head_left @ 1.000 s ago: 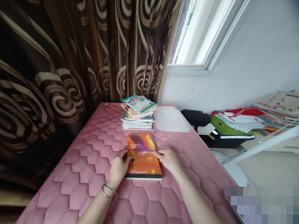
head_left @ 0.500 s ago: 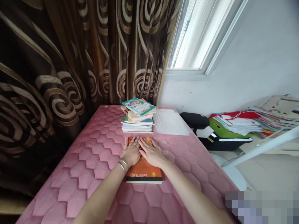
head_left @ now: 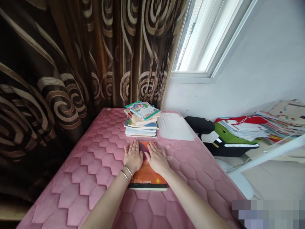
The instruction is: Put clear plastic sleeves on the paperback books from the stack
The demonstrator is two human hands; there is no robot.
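Note:
An orange paperback book (head_left: 149, 173) titled "Kite Runner" lies flat on the pink quilted mattress (head_left: 95, 171), with its dark-banded lower edge toward me. My left hand (head_left: 133, 157), with two silver bangles at the wrist, rests palm down over the book's upper left side, fingers stretched out. On the upper right side lies my right hand (head_left: 157, 159), also flat with its fingers extended and thumb pointing inward. A strip of the cover shows between the two hands. Both hands touch the book without gripping it.
Just beyond the book stands an uneven stack of books (head_left: 141, 128). A translucent white plastic sheet (head_left: 176, 125) lies to its right. Dark patterned curtains (head_left: 71, 63) hang along the left and back. Right of the mattress are a black bin (head_left: 233, 149), papers and a white slanted bar (head_left: 269, 156).
My hands have moved apart across the cover, the left to the left and the right slightly to the right, baring more of the book's middle. The view has shifted slightly.

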